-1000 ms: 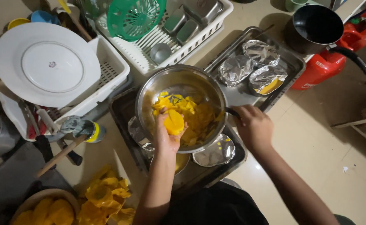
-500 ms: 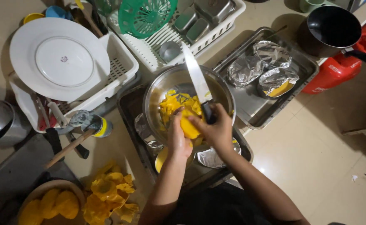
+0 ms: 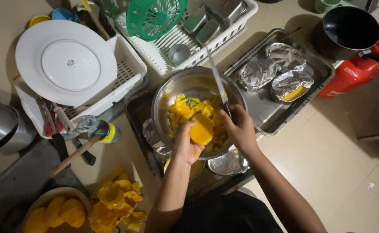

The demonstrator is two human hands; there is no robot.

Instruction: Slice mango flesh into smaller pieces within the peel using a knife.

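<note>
From the head camera, your left hand point(image 3: 185, 146) is curled around a peeled orange-yellow fruit point(image 3: 201, 129), fingers pressed to its underside, holding it over the near rim of the steel bowl point(image 3: 165, 92). Your right hand point(image 3: 240, 126) is closed on the handle of a knife point(image 3: 217, 82); the handle itself is buried in your fist, and the blade rises away from you across the bowl, thin and blurred, so you cannot tell whether its edge meets the fruit. Cut yellow pieces point(image 3: 189, 108) lie in the bowl, partly covered by both hands.

The bowl rests on a dark tray point(image 3: 135, 116), and what sits beneath it is mostly hidden: only foil edges and a sliver of yellow show at its near side. To your right a steel tray point(image 3: 319, 71) holds three foil-wrapped bundles point(image 3: 280, 71), one torn open on something yellow. A black pan point(image 3: 345, 28) and a red container point(image 3: 353, 73) are cut off at the frame's edge.

To your left a white plate point(image 3: 66, 62) lies over a white basket point(image 3: 127, 73) that hides most of its contents. A green strainer point(image 3: 155, 17) sits in a second white rack point(image 3: 241, 21). Yellow peels point(image 3: 116, 198) lie in a heap near you, beside a bowl of whole peeled fruit point(image 3: 53, 213) cut off at the bottom.

Everything stands on a pale tiled floor point(image 3: 340, 164), dimly lit with shadows at the right.
</note>
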